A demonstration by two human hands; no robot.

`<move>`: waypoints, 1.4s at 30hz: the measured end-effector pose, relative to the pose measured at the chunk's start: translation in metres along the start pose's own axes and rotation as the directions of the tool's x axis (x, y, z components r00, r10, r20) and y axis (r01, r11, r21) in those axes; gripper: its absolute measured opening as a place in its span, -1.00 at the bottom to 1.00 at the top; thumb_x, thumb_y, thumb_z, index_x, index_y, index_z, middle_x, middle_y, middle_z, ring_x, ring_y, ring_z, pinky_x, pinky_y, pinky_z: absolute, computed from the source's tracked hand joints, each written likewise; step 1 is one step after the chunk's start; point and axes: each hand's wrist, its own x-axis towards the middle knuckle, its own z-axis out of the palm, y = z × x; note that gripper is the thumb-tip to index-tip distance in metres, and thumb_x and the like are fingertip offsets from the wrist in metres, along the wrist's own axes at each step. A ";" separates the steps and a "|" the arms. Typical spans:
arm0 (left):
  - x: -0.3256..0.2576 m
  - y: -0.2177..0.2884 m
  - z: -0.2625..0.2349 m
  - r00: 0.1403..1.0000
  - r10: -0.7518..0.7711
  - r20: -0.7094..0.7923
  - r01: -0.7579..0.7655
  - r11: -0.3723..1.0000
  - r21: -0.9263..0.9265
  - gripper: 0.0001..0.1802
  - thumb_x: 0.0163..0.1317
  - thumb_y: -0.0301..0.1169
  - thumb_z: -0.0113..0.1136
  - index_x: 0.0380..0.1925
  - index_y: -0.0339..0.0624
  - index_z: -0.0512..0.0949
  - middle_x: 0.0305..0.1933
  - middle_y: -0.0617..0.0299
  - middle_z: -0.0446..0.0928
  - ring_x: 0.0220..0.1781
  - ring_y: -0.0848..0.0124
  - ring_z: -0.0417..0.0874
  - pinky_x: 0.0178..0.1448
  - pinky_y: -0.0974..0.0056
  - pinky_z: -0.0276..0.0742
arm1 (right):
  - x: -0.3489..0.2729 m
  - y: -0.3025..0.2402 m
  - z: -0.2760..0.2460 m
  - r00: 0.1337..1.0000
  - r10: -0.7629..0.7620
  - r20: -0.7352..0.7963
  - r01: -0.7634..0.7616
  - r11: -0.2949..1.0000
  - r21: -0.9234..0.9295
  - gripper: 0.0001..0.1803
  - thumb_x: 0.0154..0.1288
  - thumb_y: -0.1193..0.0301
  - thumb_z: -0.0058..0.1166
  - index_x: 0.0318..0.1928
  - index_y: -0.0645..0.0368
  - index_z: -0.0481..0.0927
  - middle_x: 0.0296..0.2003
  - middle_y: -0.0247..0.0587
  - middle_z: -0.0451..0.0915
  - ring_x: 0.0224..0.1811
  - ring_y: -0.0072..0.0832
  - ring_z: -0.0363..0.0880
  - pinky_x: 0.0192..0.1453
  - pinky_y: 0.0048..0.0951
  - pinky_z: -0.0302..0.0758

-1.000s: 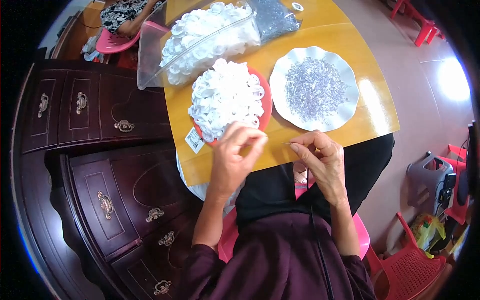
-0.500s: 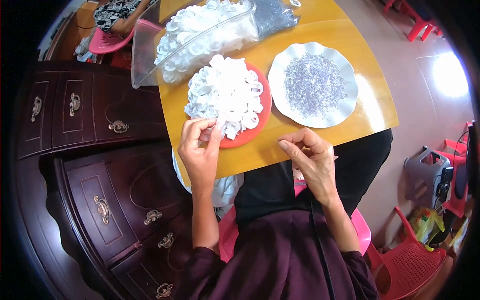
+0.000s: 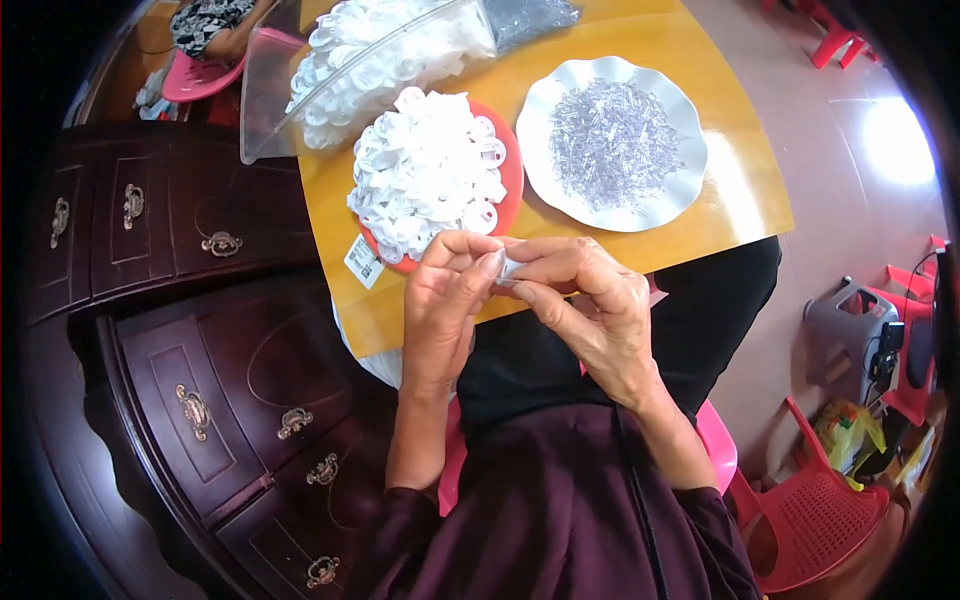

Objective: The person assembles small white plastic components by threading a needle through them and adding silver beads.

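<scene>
My left hand and my right hand meet in front of the table's near edge, fingers pinched together. Between their fingertips sits a small white plastic piece, mostly covered by the fingers. Whether my right fingers also hold a tiny clear part cannot be made out. Just beyond, similar white pieces are heaped on a red-orange plate. Right of it stands a white scalloped dish with many small clear, thin plastic parts.
A clear plastic bin of more white pieces stands at the far left, beside a bag of clear parts. A white label lies by the plate. Dark drawers flank my left. A person's arm shows at upper left.
My left hand has come away from the white heap, carrying a white piece right and towards me. My right hand has moved left to meet it. The view has shifted slightly.
</scene>
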 end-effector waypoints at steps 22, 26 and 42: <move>0.010 -0.017 0.004 0.980 0.061 0.187 -0.071 0.996 0.050 -0.39 0.49 -0.15 0.03 0.32 -0.43 0.30 -0.06 0.05 0.59 -0.17 0.44 0.57 -0.10 0.36 0.49 | -0.006 -0.012 -0.021 0.954 0.288 -0.086 -0.258 0.932 0.255 -0.88 0.35 0.51 0.20 -0.15 0.28 0.62 -0.27 -0.27 0.69 -0.27 -0.61 0.65 -0.25 -0.60 0.58; 0.009 -0.012 0.008 0.992 -0.009 0.130 0.004 0.999 0.033 -0.35 0.52 -0.08 -0.05 0.32 -0.47 0.30 -0.16 0.14 0.56 -0.21 0.45 0.54 -0.11 0.36 0.46 | -0.003 -0.015 -0.018 0.970 0.206 -0.127 -0.188 0.972 0.143 -0.88 0.28 0.54 0.24 -0.17 0.24 0.64 -0.26 -0.23 0.71 -0.25 -0.52 0.70 -0.27 -0.56 0.61; 0.009 -0.009 0.008 0.987 -0.063 0.145 0.057 0.997 0.045 -0.34 0.50 -0.04 -0.02 0.29 -0.46 0.36 -0.19 0.27 0.52 -0.22 0.51 0.50 -0.10 0.39 0.44 | -0.005 -0.016 -0.013 0.965 0.246 -0.095 -0.236 0.966 0.107 -0.90 0.29 0.51 0.25 -0.19 0.23 0.64 -0.30 -0.25 0.73 -0.30 -0.55 0.71 -0.31 -0.54 0.60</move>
